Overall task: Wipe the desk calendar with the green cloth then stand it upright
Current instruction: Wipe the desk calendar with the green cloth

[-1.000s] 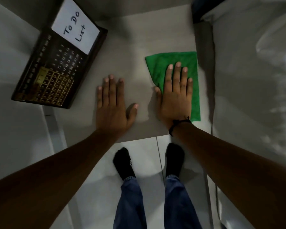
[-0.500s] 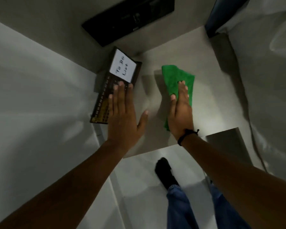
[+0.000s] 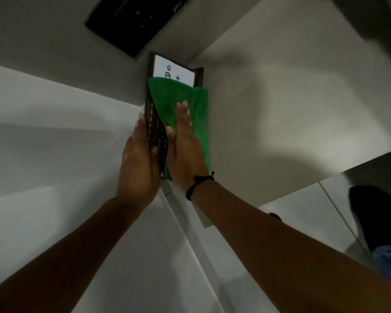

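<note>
The dark desk calendar (image 3: 151, 118) lies flat at the table's left edge, with a white "To Do List" note at its far end. The green cloth (image 3: 196, 109) is spread over most of the calendar's face. My right hand (image 3: 185, 150) lies flat on the cloth, fingers together, pressing it onto the calendar. My left hand (image 3: 138, 163) grips the calendar's near left edge, thumb over the face. The calendar's middle and right side are hidden under the cloth and hands.
The grey table (image 3: 291, 98) extends to the right of the calendar. A black flat device (image 3: 133, 16) hangs on the wall beyond. A white surface (image 3: 43, 143) runs along the left. My feet and blue trousers show at the lower right.
My right hand slid the green cloth left from the bare table onto the calendar. My left hand moved from hovering over the calendar to gripping its left edge. The camera swung left.
</note>
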